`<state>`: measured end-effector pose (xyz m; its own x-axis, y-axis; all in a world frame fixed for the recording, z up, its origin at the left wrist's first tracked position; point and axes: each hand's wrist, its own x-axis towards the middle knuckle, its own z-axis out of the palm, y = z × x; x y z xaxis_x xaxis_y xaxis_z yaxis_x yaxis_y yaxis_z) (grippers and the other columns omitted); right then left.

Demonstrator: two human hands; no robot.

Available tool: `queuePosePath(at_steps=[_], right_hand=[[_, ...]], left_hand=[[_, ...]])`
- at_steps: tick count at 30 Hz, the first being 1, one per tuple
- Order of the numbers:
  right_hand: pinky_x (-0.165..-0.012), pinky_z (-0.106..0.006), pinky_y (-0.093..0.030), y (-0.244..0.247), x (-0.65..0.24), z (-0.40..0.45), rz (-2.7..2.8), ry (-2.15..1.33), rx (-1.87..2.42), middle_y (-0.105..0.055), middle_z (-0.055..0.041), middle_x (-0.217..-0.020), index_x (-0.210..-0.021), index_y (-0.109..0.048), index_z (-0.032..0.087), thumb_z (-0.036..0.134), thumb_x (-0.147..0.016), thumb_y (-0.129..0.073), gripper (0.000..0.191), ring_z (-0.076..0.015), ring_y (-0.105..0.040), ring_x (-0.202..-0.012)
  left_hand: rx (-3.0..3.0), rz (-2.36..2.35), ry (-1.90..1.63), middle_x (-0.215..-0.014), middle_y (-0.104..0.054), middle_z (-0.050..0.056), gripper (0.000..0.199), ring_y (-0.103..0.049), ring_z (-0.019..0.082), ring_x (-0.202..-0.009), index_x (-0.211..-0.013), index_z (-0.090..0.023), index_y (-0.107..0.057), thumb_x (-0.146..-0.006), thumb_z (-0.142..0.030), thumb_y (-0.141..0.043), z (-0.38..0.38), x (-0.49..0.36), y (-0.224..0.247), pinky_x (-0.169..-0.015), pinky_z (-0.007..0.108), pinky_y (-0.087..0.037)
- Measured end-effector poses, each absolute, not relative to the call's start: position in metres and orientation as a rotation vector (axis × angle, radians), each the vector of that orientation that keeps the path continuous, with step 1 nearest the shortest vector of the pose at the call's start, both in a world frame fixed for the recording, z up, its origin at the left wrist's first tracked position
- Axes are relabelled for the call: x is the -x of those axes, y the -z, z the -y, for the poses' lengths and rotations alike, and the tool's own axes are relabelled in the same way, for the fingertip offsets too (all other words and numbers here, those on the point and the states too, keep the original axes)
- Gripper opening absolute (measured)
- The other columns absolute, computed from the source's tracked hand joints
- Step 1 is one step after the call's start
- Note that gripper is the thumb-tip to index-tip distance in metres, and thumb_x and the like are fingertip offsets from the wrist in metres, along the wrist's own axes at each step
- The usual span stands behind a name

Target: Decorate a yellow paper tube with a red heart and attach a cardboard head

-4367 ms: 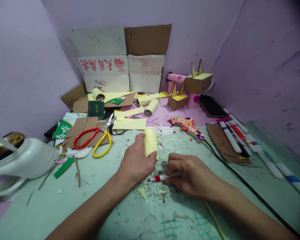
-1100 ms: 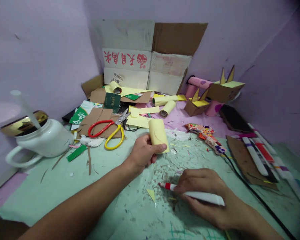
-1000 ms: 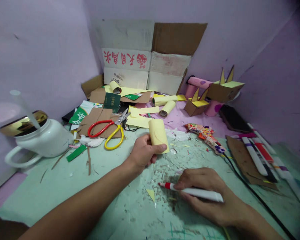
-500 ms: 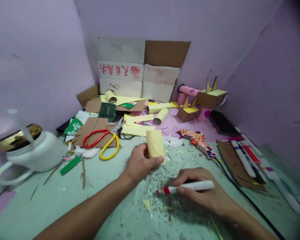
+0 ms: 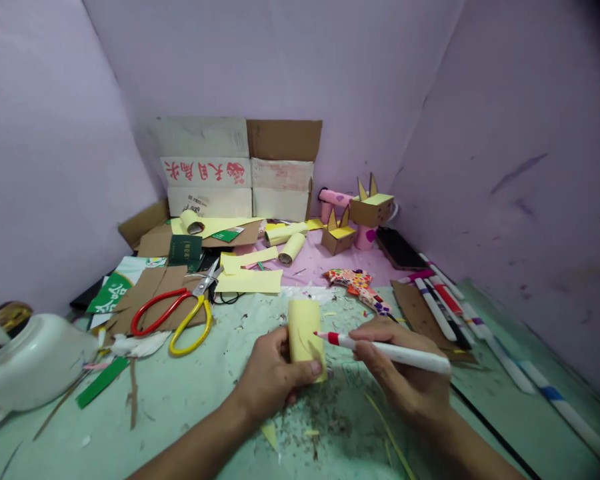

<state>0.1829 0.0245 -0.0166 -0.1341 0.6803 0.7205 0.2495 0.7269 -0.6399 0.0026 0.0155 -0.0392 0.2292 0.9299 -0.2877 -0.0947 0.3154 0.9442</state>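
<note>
My left hand (image 5: 273, 370) holds a pale yellow paper-covered tube (image 5: 304, 330) upright, its thumb across the lower front. A faint curved line shows on the tube. In my right hand (image 5: 405, 367) is a white marker with a red band (image 5: 395, 355), gripped between thumb and fingers. The marker's red tip is at the tube's right side; whether it touches the paper I cannot tell. Beneath both hands lies the green tabletop (image 5: 215, 393), strewn with small scraps.
Red-and-yellow-handled scissors (image 5: 193, 303) and a white teapot (image 5: 45, 360) are at the left. Yellow tubes (image 5: 293, 248) and cardboard animal shapes (image 5: 373, 210) stand behind. A glue gun with a patterned cover (image 5: 357, 287), markers (image 5: 435, 310) and a phone (image 5: 405, 249) lie right.
The marker has moved up from low over the table to the tube's right side. The head view has shifted, so the table items appear further left and mostly lower.
</note>
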Motion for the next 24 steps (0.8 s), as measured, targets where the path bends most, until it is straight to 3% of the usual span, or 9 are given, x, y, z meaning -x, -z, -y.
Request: queuePosePath(at_steps=[12,18,24], right_hand=[[-0.058,-0.030,-0.056,0.023,-0.182,-0.028,1.799,-0.399,0.714,-0.075,-0.0059,-0.074,-0.088,-0.071,0.018,0.008,-0.081,-0.063,0.016,-0.0202,-0.070,-0.065],[-0.048,-0.025,-0.049,0.023,-0.182,-0.027,1.795,-0.532,0.769,-0.070,-0.0023,-0.063,-0.080,-0.072,0.019,0.014,-0.082,-0.063,0.011,-0.0159,-0.064,-0.052],[-0.053,-0.026,-0.050,0.022,-0.181,-0.028,1.725,-0.555,0.813,-0.071,-0.0026,-0.067,-0.082,-0.073,0.019,0.016,-0.082,-0.064,0.009,-0.0168,-0.065,-0.057]], left_hand=[[-0.997,-1.158,-0.850,-0.066,-0.064,0.002,0.055,-0.039,0.003,-0.031,-0.093,-0.010,-0.060,-0.053,-0.042,-0.079,-0.016,-0.002,0.034,-0.028,0.019,-0.028],[-0.981,-1.145,-0.867,-0.061,-0.061,0.000,0.050,-0.038,0.003,-0.031,-0.086,-0.011,-0.059,-0.052,-0.043,-0.080,-0.016,-0.002,0.031,-0.029,0.019,-0.029],[-0.980,-1.103,-0.891,-0.061,-0.060,-0.001,0.053,-0.038,0.003,-0.032,-0.088,-0.011,-0.059,-0.052,-0.043,-0.081,-0.016,-0.002,0.034,-0.030,0.019,-0.028]])
